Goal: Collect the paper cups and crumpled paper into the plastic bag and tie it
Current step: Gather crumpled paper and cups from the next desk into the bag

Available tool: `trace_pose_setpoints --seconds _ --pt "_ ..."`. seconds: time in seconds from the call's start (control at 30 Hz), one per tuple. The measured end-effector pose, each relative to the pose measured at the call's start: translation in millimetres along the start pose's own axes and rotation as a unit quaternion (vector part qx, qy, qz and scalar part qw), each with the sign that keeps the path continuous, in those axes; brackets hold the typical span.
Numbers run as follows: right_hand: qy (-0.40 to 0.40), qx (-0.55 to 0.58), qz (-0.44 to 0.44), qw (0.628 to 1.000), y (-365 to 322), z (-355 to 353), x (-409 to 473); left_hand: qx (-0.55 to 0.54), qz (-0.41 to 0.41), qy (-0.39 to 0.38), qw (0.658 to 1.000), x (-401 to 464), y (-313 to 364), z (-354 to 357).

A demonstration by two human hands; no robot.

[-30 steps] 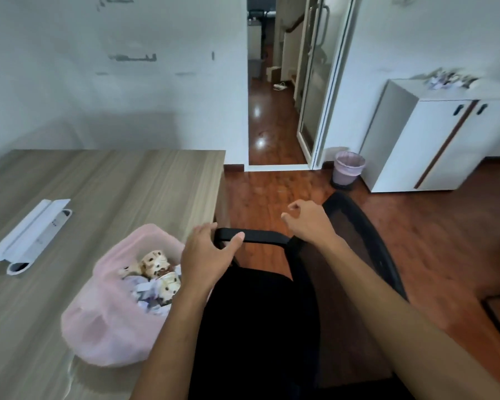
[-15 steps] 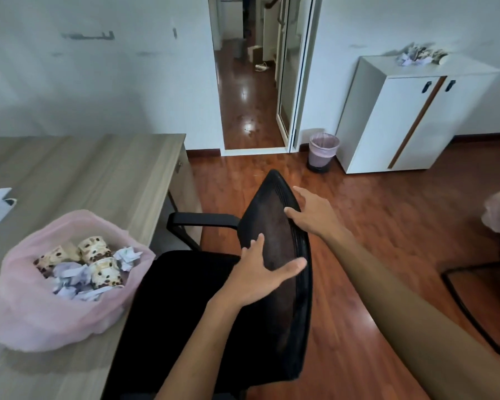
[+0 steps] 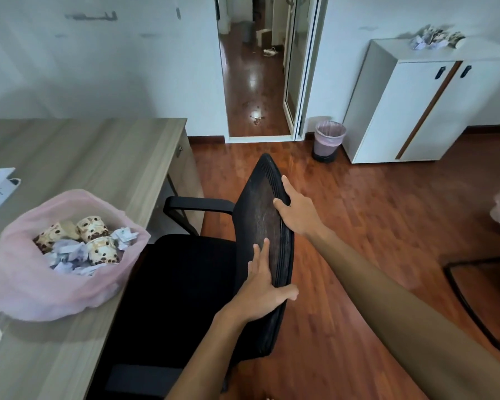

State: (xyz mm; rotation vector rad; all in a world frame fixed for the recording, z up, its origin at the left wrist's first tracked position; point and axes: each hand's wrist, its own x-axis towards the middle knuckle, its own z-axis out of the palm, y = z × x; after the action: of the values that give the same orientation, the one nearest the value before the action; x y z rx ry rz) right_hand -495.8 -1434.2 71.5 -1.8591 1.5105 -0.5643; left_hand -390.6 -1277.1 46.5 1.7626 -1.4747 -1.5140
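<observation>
We hold the black office chair's backrest (image 3: 267,226) with both hands: left hand (image 3: 261,290) and right hand (image 3: 299,210) each in a grip on its edge. The open pink plastic bag (image 3: 41,287) of paper cups (image 3: 94,229) and crumpled paper (image 3: 67,252) sits on the desk (image 3: 98,157).

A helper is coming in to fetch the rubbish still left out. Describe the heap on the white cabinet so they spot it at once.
Look right of the open doorway for the white cabinet with two dark handles, beside a small bin lined in pink. On its top, towards the back, lies a heap of crumpled paper. Unlike the rubbish in the pink plastic bag on the desk, it lies loose.
</observation>
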Motion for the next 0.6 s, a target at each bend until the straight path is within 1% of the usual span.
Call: trace_pose_setpoints --seconds 0.3,0.6 --pt "-0.022 0.018 -0.003 1.0 -22.7 23.2 5.3 -0.023 -0.008 0.033 0.999 -10.9 -16.1 -21.0" --pt "-0.03 0.007 -0.019 0.999 -62.6 63.9 17.4 -0.026 -0.019 0.061 0.998 -25.7 -38.3 -65.8"
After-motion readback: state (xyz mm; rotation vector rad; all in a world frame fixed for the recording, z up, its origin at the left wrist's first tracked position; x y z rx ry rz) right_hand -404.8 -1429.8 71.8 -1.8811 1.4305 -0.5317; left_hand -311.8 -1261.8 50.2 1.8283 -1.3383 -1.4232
